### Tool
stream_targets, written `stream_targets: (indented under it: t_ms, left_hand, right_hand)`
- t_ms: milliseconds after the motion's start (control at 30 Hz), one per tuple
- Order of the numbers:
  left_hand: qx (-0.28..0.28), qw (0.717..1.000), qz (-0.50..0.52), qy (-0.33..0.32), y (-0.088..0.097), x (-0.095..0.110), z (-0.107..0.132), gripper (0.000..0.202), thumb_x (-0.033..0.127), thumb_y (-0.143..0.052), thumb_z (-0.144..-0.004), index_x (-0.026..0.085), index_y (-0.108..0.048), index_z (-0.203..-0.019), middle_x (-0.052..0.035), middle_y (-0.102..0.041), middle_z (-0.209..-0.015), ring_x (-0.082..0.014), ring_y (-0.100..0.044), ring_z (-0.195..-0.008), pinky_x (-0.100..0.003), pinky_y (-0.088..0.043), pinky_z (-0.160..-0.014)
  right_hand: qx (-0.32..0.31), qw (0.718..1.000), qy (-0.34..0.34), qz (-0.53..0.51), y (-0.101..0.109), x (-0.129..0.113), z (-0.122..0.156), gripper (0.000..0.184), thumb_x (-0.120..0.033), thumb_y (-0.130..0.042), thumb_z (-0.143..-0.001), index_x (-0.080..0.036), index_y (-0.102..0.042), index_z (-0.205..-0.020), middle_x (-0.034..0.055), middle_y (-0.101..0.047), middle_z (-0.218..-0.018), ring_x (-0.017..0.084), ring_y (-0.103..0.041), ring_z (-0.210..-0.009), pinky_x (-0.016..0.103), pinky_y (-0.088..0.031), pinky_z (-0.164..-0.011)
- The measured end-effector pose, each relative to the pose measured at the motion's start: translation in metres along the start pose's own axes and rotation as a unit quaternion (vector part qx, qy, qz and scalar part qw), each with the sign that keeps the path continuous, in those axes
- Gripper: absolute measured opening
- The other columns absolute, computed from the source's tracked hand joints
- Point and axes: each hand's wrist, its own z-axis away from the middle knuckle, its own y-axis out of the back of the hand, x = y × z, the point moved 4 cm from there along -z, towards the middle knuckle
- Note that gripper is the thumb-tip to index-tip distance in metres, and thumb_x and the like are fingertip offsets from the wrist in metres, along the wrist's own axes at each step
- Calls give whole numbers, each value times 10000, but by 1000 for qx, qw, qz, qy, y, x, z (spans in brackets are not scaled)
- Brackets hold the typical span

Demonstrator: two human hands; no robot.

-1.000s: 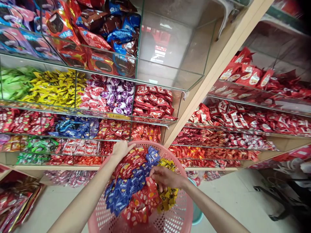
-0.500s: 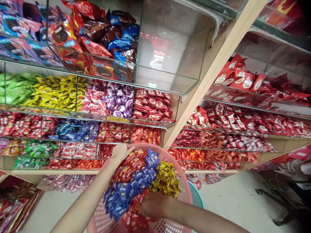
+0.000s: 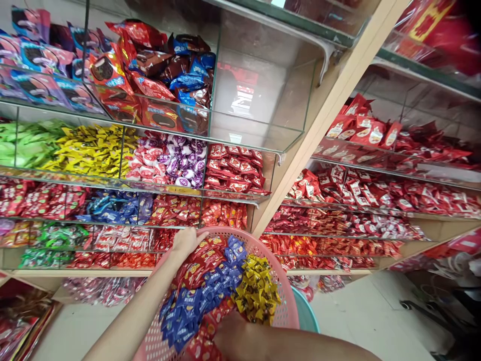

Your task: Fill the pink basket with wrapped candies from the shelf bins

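A pink perforated plastic basket (image 3: 287,301) is in front of me, with small wrapped candies in it. Blue packets (image 3: 184,306) fill its middle, yellow ones (image 3: 259,286) lie to the right, and red ones (image 3: 199,263) are at the far side. More red packets (image 3: 205,333) lie near me. My left hand (image 3: 186,243) is closed over the far left rim, thumb along the edge. Down in the basket, my right hand (image 3: 235,333) rests against the near red packets; its fingers are hidden and blurred, so I cannot see whether it grips any.
Glass-fronted shelves of sorted candies (image 3: 93,150) rise ahead, divided by a slanting wooden post (image 3: 300,160). A turquoise container (image 3: 306,311) shows behind the basket's right side. Dark chair legs (image 3: 424,311) stand on the floor at right; a box of packets (image 3: 26,321) is at left.
My right hand has moved slightly down and toward me over the near red packets, its forearm now lying lower across the basket. The left hand stays on the rim. The view has shifted slightly.
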Motion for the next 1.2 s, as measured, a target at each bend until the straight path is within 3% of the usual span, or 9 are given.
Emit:
stream_targets:
  t_ms: [100,200,300,400,500,600,733,1000,1200]
  left_hand:
    - [1,1000,2,-1,-2,-1,-1,735,685,-228,-789,101,-665,-880,-191,-675,-846,-310,-634,-863,-375,-478,-722]
    - [0,1000,3,1,-2,-1,-1,733,685,-229,-788,104,-665,-882,-191,-675,-849,-310,-633,-868,-377,-476,-726]
    - [-1,1000,5,4,-2,-1,0,735,686,-234,-786,100,-664,-896,-194,-674,-864,-313,-630,-881,-382,-474,-737]
    - [-6,1000,10,10,-2,-1,0,737,682,-235,-788,94,-665,-900,-208,-669,-886,-314,-628,-890,-385,-474,-740]
    - [-5,1000,11,9,-3,-1,-1,736,682,-228,-789,98,-667,-879,-205,-672,-873,-322,-632,-871,-393,-480,-717]
    - [2,1000,9,4,-4,-2,-1,728,683,-234,-787,102,-665,-870,-195,-675,-855,-328,-636,-855,-400,-485,-697]
    - [3,1000,8,1,-3,-2,0,731,675,-217,-797,101,-663,-879,-197,-672,-868,-323,-634,-857,-399,-485,-700]
    - [-13,1000,15,17,1,-1,2,704,665,-261,-797,99,-661,-922,-197,-666,-920,-301,-622,-911,-366,-473,-762]
    - [-3,1000,10,12,1,0,2,731,667,-231,-802,86,-665,-899,-200,-670,-893,-318,-629,-871,-382,-484,-722]
  right_hand:
    - [-67,993,3,101,23,-5,9,119,-95,-597,-674,-190,-659,-639,87,-706,-730,250,-664,-676,354,-531,-587]
    - [-37,994,28,104,69,-6,18,107,-151,-583,-717,-167,-684,-746,104,-705,-773,235,-668,-694,308,-524,-561]
    - [-6,995,-22,100,122,12,22,143,-234,-570,-767,-147,-679,-799,123,-696,-843,218,-663,-730,287,-514,-604]
    - [95,979,-165,69,174,51,20,195,-260,-500,-832,-145,-655,-864,124,-672,-905,213,-637,-870,279,-483,-734]
    - [183,935,-302,36,206,98,16,238,-203,-407,-871,-138,-600,-995,149,-596,-1064,210,-626,-899,286,-455,-758]
    - [216,905,-365,20,213,135,6,295,-192,-396,-866,-146,-507,-1136,176,-473,-1212,220,-632,-882,312,-450,-734]
    - [235,886,-399,-20,206,162,-8,312,-227,-447,-842,-127,-496,-1134,201,-431,-1231,248,-627,-895,325,-450,-724]
    - [298,867,-384,-108,194,179,-15,239,-244,-486,-817,-106,-558,-998,188,-464,-1186,240,-601,-942,322,-428,-802]
    - [385,846,-316,-189,190,181,-12,236,-221,-492,-805,-86,-574,-980,169,-481,-1156,206,-542,-1007,304,-413,-873]
